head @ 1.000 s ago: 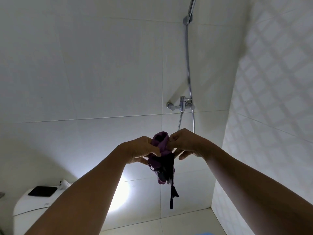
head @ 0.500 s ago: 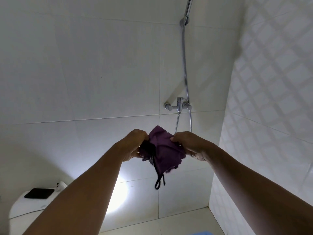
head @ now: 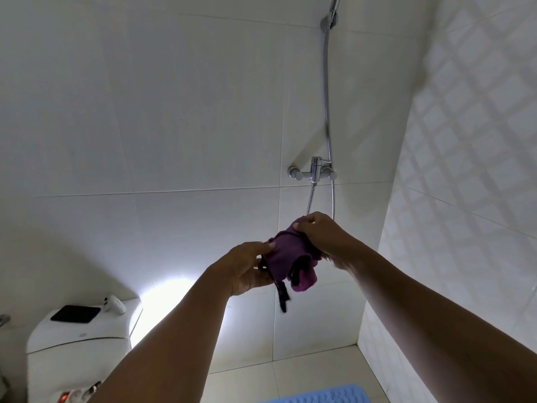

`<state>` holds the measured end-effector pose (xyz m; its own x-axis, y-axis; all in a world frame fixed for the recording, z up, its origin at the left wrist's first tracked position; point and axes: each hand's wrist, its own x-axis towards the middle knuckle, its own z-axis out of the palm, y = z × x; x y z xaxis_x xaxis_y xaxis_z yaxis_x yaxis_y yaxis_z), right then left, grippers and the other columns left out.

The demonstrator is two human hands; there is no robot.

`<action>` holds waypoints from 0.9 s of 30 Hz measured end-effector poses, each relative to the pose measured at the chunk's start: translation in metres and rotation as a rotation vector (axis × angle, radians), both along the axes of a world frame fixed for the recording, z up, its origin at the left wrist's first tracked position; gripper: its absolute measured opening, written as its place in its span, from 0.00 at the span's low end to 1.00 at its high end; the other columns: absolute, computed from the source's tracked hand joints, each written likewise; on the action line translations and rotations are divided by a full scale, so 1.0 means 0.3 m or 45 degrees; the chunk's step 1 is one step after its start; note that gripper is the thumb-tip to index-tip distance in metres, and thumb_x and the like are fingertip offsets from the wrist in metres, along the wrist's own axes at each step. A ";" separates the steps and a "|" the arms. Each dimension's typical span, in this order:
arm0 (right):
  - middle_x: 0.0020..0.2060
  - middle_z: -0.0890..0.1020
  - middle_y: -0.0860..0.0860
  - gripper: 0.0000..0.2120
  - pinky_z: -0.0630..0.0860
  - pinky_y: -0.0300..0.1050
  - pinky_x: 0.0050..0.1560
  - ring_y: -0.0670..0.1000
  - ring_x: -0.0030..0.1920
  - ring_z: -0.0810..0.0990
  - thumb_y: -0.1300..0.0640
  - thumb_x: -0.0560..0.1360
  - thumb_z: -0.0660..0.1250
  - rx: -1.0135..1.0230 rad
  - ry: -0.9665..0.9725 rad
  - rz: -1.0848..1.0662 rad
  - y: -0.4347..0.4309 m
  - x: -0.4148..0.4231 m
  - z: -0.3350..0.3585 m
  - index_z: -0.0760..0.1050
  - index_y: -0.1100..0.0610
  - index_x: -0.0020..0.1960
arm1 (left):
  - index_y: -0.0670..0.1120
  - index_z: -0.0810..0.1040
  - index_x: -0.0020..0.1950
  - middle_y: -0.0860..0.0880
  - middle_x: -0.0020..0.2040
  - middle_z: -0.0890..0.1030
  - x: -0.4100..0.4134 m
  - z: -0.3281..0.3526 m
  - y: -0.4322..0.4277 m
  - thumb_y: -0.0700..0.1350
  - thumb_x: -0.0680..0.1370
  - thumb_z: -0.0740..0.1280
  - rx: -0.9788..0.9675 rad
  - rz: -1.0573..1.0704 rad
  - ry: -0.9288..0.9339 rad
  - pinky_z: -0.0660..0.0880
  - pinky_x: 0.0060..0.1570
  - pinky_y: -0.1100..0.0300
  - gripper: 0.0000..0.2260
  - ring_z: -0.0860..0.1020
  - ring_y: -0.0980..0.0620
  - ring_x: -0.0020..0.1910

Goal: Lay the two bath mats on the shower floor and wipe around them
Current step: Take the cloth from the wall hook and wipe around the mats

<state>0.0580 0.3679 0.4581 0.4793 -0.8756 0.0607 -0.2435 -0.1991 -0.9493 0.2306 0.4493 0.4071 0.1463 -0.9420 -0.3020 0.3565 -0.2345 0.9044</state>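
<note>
Sitting at the far left, a white toilet tank [head: 78,333] carries a flat black pad [head: 76,313] and a small white device [head: 115,304] on its lid, and a power strip [head: 78,394] with a red light lies below it. Right of this, the left hand [head: 247,269] pinches the lower left edge of a purple cloth [head: 287,254], thumb on top, fingers curled beneath. The cloth is bunched in the air before the tiled wall, its long axis slanting from lower left up to upper right, with a dark strap dangling straight down. The right hand [head: 325,239] grips the cloth's upper end, fingers closed over it. Behind them stands the chrome shower mixer [head: 313,171] with its hose. A blue bath mat [head: 322,395] lies on the floor at the bottom edge, only partly in view.
</note>
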 end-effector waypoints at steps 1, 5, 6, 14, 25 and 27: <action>0.43 0.78 0.60 0.04 0.70 0.41 0.29 0.52 0.36 0.75 0.58 0.79 0.66 0.016 0.028 -0.019 -0.001 0.001 -0.003 0.72 0.58 0.51 | 0.39 0.74 0.70 0.37 0.56 0.80 0.002 0.001 -0.002 0.38 0.78 0.72 -0.059 0.048 -0.014 0.83 0.45 0.47 0.21 0.83 0.39 0.48; 0.51 0.81 0.57 0.18 0.77 0.45 0.38 0.54 0.43 0.79 0.58 0.78 0.68 0.128 0.154 0.088 -0.022 0.016 -0.026 0.70 0.54 0.66 | 0.47 0.74 0.67 0.37 0.60 0.79 0.030 0.009 -0.006 0.30 0.76 0.70 -0.201 0.159 -0.159 0.82 0.49 0.47 0.23 0.82 0.39 0.51; 0.50 0.81 0.55 0.16 0.77 0.48 0.42 0.54 0.45 0.78 0.59 0.77 0.69 0.134 0.171 0.138 -0.026 0.020 -0.032 0.74 0.59 0.64 | 0.49 0.75 0.67 0.37 0.61 0.79 0.040 0.006 -0.005 0.30 0.76 0.70 -0.224 0.144 -0.231 0.82 0.50 0.48 0.23 0.81 0.40 0.51; 0.50 0.85 0.65 0.16 0.81 0.62 0.57 0.65 0.54 0.84 0.71 0.67 0.72 0.088 0.423 0.340 -0.043 0.043 -0.144 0.81 0.67 0.54 | 0.49 0.79 0.63 0.41 0.56 0.83 0.123 -0.082 0.014 0.39 0.71 0.79 -0.168 -0.073 -0.828 0.80 0.61 0.45 0.23 0.82 0.46 0.52; 0.47 0.83 0.53 0.08 0.80 0.46 0.52 0.55 0.53 0.81 0.59 0.72 0.74 0.078 0.561 0.564 -0.131 0.119 -0.387 0.78 0.56 0.49 | 0.41 0.80 0.47 0.52 0.38 0.78 0.114 -0.292 0.033 0.51 0.68 0.81 0.171 -0.068 -1.452 0.69 0.34 0.66 0.18 0.74 0.54 0.36; 0.49 0.84 0.54 0.09 0.81 0.54 0.58 0.58 0.56 0.82 0.60 0.73 0.73 0.204 0.493 0.599 -0.157 0.118 -0.456 0.77 0.55 0.51 | 0.40 0.80 0.45 0.51 0.38 0.79 0.123 -0.338 0.030 0.49 0.67 0.81 0.266 -0.039 -1.322 0.71 0.37 0.64 0.17 0.75 0.53 0.36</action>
<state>0.0934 0.3209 0.3212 0.7763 -0.5494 -0.3091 -0.4967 -0.2312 -0.8365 0.2676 0.4584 0.3055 0.4025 -0.8936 -0.1989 -0.5770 -0.4163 0.7027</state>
